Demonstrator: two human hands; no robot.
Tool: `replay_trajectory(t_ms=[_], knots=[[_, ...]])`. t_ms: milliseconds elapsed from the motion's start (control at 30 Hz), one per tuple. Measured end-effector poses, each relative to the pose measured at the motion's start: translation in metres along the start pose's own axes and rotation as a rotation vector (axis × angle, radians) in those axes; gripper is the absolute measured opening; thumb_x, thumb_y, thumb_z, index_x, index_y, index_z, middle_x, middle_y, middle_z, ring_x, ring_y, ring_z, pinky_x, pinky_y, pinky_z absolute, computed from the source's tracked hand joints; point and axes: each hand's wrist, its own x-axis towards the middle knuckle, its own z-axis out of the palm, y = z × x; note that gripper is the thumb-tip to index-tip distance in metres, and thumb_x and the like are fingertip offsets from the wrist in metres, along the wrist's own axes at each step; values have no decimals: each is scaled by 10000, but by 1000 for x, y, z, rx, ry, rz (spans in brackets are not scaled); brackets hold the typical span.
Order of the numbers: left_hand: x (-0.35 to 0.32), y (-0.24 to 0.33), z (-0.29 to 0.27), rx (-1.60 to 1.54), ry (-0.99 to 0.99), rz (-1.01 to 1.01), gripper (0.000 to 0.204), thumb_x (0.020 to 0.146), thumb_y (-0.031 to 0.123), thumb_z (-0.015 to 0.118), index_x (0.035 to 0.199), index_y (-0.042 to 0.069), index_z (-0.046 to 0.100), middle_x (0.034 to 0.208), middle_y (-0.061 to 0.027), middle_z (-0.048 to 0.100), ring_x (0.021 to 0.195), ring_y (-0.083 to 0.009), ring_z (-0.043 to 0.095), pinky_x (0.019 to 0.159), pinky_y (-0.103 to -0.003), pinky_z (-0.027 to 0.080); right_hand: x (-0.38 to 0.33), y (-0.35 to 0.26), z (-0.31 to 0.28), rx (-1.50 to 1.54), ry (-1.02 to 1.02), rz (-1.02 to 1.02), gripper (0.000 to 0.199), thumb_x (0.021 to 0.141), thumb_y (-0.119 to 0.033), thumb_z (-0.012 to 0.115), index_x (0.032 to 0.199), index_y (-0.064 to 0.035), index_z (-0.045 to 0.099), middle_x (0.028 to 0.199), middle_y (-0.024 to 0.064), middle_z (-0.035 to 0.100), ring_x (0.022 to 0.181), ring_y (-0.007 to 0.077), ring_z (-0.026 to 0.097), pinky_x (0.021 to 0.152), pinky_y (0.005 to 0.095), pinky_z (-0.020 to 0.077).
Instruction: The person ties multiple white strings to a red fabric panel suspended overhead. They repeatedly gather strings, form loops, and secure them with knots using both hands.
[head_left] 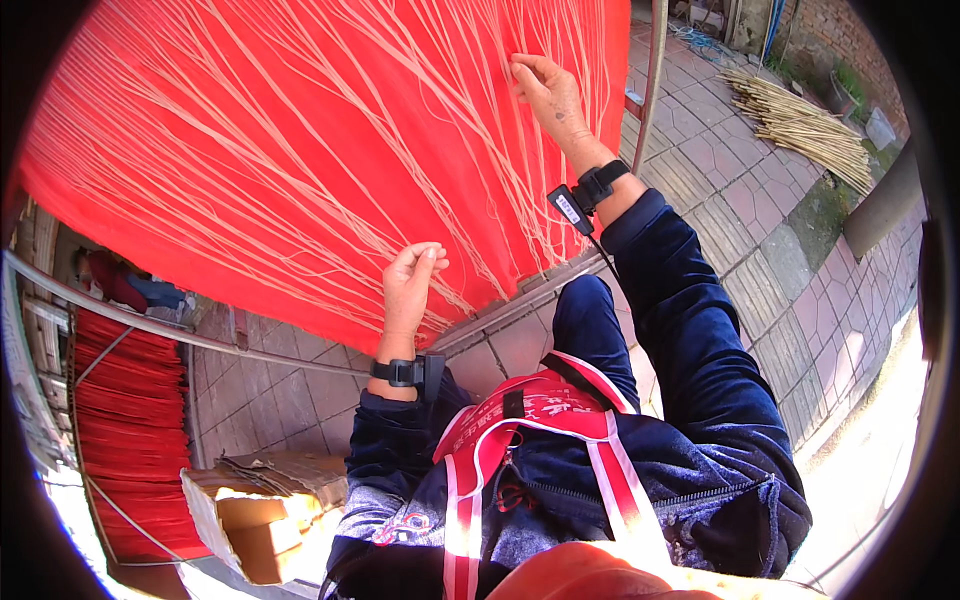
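Red sheet (250, 150) stretches on a frame ahead, crossed by many pale strands (330, 130) running diagonally from upper left to lower right. Left hand (410, 285) is loosely curled, fingertips pinching a strand near the lower edge. Right hand (545, 90), fingers bent, presses strands higher up.

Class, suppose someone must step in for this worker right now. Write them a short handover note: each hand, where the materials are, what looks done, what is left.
Left hand: fingers pinched on pale strands over the red sheet.
Right hand: reaching far up the sheet, fingertips on strands.
Strands: fanned across most of the sheet, crossing untidily near both hands.
Nearby: cardboard boxes, bundle of pale sticks.
Left to do: cannot tell; the tangle near the hands looks unsorted.
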Motion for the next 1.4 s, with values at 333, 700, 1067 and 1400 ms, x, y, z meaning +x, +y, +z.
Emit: replay_trajectory(t_ms=[333,700,1067,1400], knots=[[74,112,67,60,-215,256,237,954,143,550,1109,-22,619,1004,-96,668,914,-151,648,816,-266,505,44,-57,9,45,-173,-40,324,940,-339,560,1005,-51,693,792,40,702,541,47,485,487,210,389],[173,142,127,86,-107,263,359,951,259,563,1159,-33,582,1030,-133,656,966,-206,642,858,-319,516,43,-58,0,-19,-179,-63,243,906,-282,611,991,-89,732,689,-22,617,577,46,493,507,214,401],[182,135,127,-364,-190,190,176,928,202,581,1002,47,618,904,-83,664,887,-201,655,832,-340,523,44,-53,-17,285,-209,90,276,918,-281,597,1047,-59,698,830,13,677,776,89,617,706,229,493],[164,100,112,-145,-342,167,151,920,204,613,990,71,625,856,-53,672,846,-145,652,805,-299,507,11,-20,-27,237,-356,136,267,900,-288,616,1039,-76,701,828,12,672,811,111,638,805,269,517]])
